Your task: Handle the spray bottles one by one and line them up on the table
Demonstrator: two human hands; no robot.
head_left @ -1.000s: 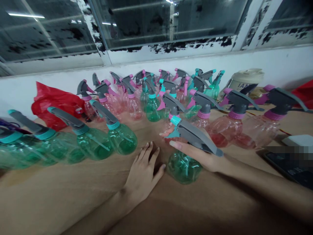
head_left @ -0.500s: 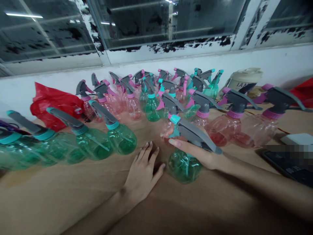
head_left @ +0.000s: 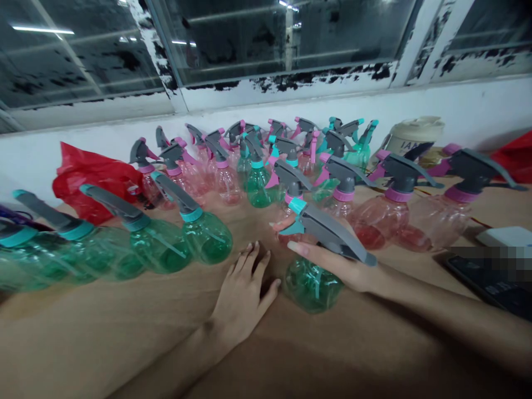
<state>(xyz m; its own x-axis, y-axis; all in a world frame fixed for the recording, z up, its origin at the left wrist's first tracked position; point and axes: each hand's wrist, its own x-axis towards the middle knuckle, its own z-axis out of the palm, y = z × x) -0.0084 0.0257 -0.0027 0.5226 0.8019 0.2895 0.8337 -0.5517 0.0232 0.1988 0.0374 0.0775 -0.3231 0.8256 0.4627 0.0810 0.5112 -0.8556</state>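
My right hand [head_left: 332, 263] is around the neck of a green spray bottle [head_left: 313, 285] with a grey head and a turquoise nozzle and trigger. The thumb lies along the near side; the other fingers are mostly hidden behind the head, with fingertips showing by the trigger. The bottle stands upright on the brown table [head_left: 266, 354]. My left hand [head_left: 241, 299] rests palm down on the table to its left, fingers spread and holding nothing. Just beyond the left hand is the nearest bottle of a row of green spray bottles [head_left: 208, 238].
Several pink spray bottles [head_left: 376, 221] line the right side, and more pink and green ones crowd the back by the wall. A red plastic bag [head_left: 91, 183] lies at the left. A whitish tub [head_left: 418, 133] is at back right, and a dark phone-like device [head_left: 486, 282] at right.
The trigger of the held spray bottle sits slightly farther out from the head, and my right fingers have shifted slightly down. My left hand has not moved.
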